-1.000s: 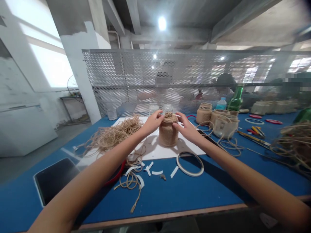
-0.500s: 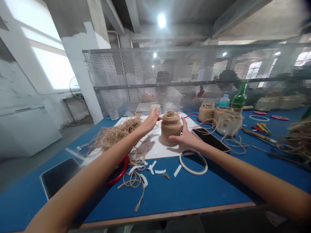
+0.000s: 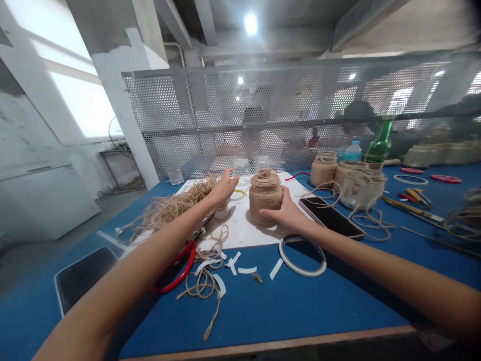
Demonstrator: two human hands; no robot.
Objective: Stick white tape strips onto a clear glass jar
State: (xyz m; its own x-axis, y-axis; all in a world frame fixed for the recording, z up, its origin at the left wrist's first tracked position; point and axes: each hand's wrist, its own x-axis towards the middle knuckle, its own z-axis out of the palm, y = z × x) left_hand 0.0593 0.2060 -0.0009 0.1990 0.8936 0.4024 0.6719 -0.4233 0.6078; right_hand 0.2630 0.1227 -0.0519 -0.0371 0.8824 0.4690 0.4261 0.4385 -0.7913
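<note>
A jar wrapped in jute twine [image 3: 265,199] stands on a white board [image 3: 244,233], with a coiled twine knot on its lid. My right hand [image 3: 283,210] cups the jar's lower right side. My left hand [image 3: 225,188] hangs open just left of the jar, not touching it, above a loose heap of jute twine [image 3: 176,210]. Small glass jars [image 3: 241,168] stand behind it. A phone [image 3: 329,216] lies just beyond my right hand.
A white tape ring [image 3: 302,258], a red ring [image 3: 175,268] and white scraps lie on the blue table [image 3: 248,311]. Twine-wrapped jars [image 3: 361,189], a green bottle [image 3: 379,143] and tools stand right. A perforated metal screen [image 3: 210,110] separates people beyond.
My left hand has come off the top of the jar and moved left. My right hand has slid down from the jar's top to its lower side. The jar has not moved on the board.
</note>
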